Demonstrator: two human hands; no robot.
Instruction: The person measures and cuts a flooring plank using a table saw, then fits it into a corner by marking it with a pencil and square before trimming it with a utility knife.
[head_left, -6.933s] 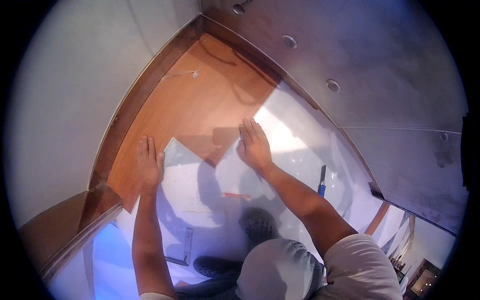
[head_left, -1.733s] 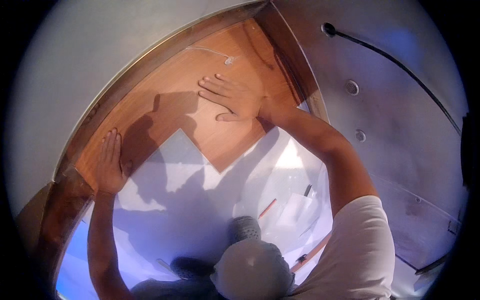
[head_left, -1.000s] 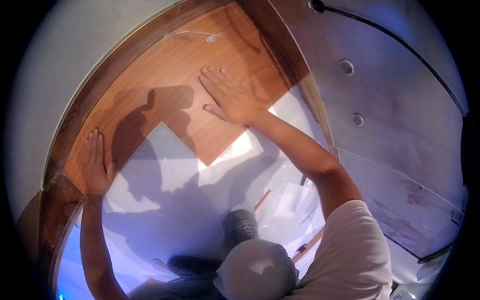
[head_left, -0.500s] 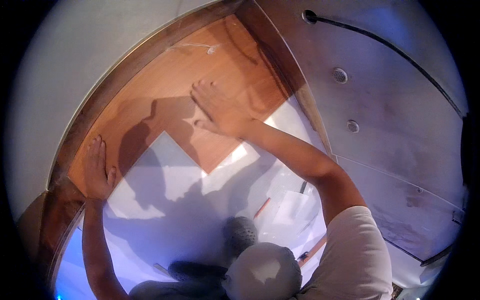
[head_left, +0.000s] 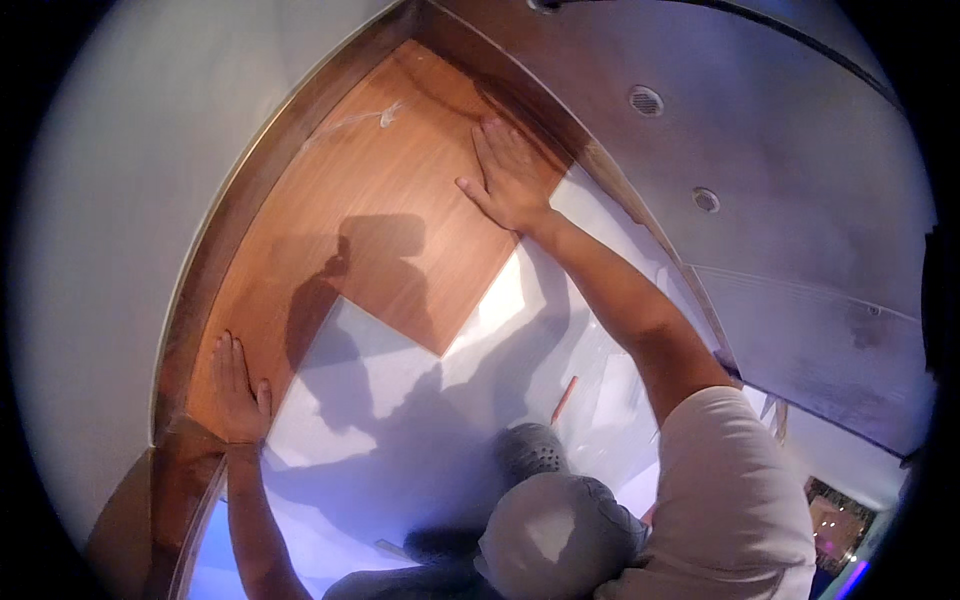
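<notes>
Brown panel (head_left: pixel 405 185) beside white floor (head_left: pixel 465 395), between walls (head_left: pixel 800 170)

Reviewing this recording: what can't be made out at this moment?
All in the head view:
Brown panel, where the left grip and right grip lie: covered by both.
Grey holed shoe, lower part: hidden behind the rounded grey form.
Dark shape beside that shoe: lost in shadow.
Slim red stick: too small to tell its kind.
Items at lower right: too small and dim.
</notes>
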